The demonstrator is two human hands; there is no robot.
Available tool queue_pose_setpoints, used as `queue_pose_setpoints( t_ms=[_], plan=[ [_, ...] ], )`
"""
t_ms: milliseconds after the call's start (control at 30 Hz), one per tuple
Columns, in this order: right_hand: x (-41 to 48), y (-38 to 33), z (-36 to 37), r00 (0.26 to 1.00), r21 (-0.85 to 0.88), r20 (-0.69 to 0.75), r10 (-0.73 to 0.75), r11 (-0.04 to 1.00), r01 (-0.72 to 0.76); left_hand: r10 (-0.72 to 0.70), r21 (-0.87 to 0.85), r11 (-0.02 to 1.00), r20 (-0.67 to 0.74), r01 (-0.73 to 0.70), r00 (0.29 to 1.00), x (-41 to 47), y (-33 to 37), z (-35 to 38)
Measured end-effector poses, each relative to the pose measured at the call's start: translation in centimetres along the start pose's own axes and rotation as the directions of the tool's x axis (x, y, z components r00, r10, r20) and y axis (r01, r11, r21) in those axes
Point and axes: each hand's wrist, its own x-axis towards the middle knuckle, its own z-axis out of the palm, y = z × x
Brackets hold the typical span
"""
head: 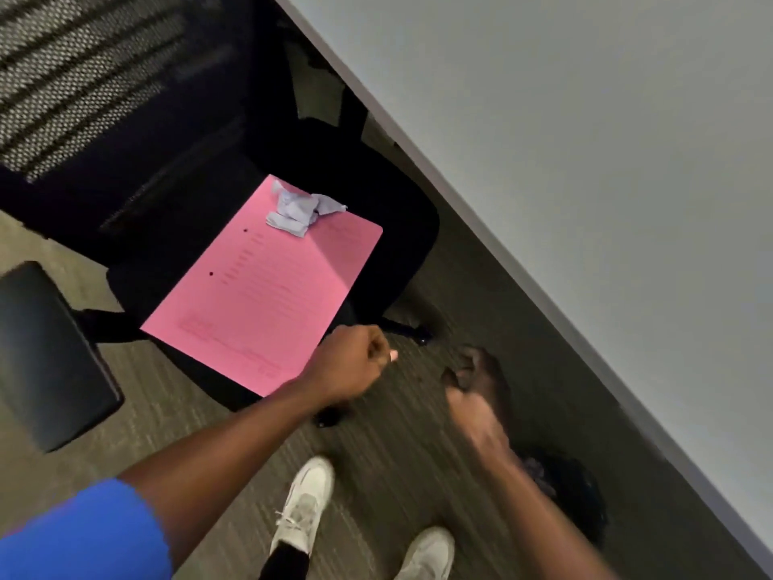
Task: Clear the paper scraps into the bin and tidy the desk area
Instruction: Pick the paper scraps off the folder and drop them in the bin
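Observation:
A pink folder (267, 282) lies on the black seat of an office chair (389, 211). Crumpled pale paper scraps (299, 209) sit on the folder's far end. My left hand (355, 362) is by the folder's near right corner, fingers curled; whether it pinches the folder's edge I cannot tell. My right hand (477, 383) hangs blurred over the carpet to the right of the chair, fingers loosely bent, holding nothing that I can see. No bin is in view.
The white desk top (585, 140) fills the upper right, its edge running diagonally down. The chair's mesh back (83, 77) is at the upper left, an armrest (50, 353) at the left. My white shoes (305, 504) stand on grey carpet.

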Motion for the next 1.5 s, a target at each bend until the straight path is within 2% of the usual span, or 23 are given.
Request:
queue_pose_setpoints(
  t_ms=[100, 200, 333, 433, 533, 633, 733, 867, 967, 1033, 1233, 1400, 1500],
  plan=[
    [1.7, -4.6, 1.7, 0.99, 0.035, 0.107, -0.095, 0.995, 0.092, 0.009, 0.058, 0.998, -0.153, 0.0, 0.988, 2.0, -2.6, -5.4],
    [4.0, -9.4, 3.5, 0.969, -0.06, 0.141, -0.202, 0.975, 0.212, 0.051, 0.196, 0.981, -0.262, 0.002, 0.964, 4.5, -5.4, -9.7],
    [7.0, -15.0, 5.5, 0.933, -0.097, 0.22, -0.284, 0.946, 0.31, 0.106, 0.397, 0.917, -0.311, 0.028, 0.945, 8.2, -7.6, -13.7],
    [9.0, -18.6, 7.1, 0.902, -0.167, 0.256, -0.347, 0.903, 0.395, 0.129, 0.445, 0.895, -0.348, 0.043, 0.928, 11.0, -8.9, -16.0],
    [10.9, -21.5, 8.6, 0.865, -0.208, 0.317, -0.389, 0.861, 0.463, 0.153, 0.462, 0.887, -0.325, 0.015, 0.933, 13.6, -10.0, -17.9],
    [13.0, -23.8, 10.1, 0.814, -0.242, 0.384, -0.437, 0.803, 0.545, 0.201, 0.458, 0.886, -0.225, -0.079, 0.953, 15.7, -10.8, -19.3],
    [15.0, -25.3, 11.8, 0.749, -0.324, 0.459, -0.478, 0.695, 0.642, 0.283, 0.461, 0.868, -0.151, -0.185, 0.947, 16.4, -11.8, -19.5],
    [16.2, -26.2, 13.8, 0.739, -0.489, 0.45, -0.501, 0.554, 0.674, 0.352, 0.449, 0.863, -0.207, -0.231, 0.913, 15.9, -13.3, -18.6],
    [15.9, -26.4, 14.3, 0.681, -0.481, 0.448, -0.579, 0.486, 0.729, 0.372, 0.429, 0.871, -0.26, -0.238, 0.891, 15.3, -13.7, -17.9],
    [15.6, -26.1, 14.1, 0.668, -0.448, 0.433, -0.605, 0.498, 0.742, 0.373, 0.403, 0.882, -0.28, -0.244, 0.885, 14.9, -13.6, -17.8],
    [14.0, -24.6, 13.6, 0.691, -0.45, 0.29, -0.662, 0.543, 0.709, 0.387, 0.433, 0.867, -0.271, -0.247, 0.882, 13.3, -13.5, -17.4],
    [13.2, -22.1, 13.0, 0.756, -0.367, 0.22, -0.617, 0.665, 0.65, 0.356, 0.42, 0.879, -0.265, -0.225, 0.896, 11.9, -13.0, -16.5],
    [12.1, -20.0, 12.3, 0.802, -0.272, 0.129, -0.583, 0.757, 0.594, 0.347, 0.376, 0.898, -0.287, -0.228, 0.893, 10.9, -12.4, -15.4]
  ],
)
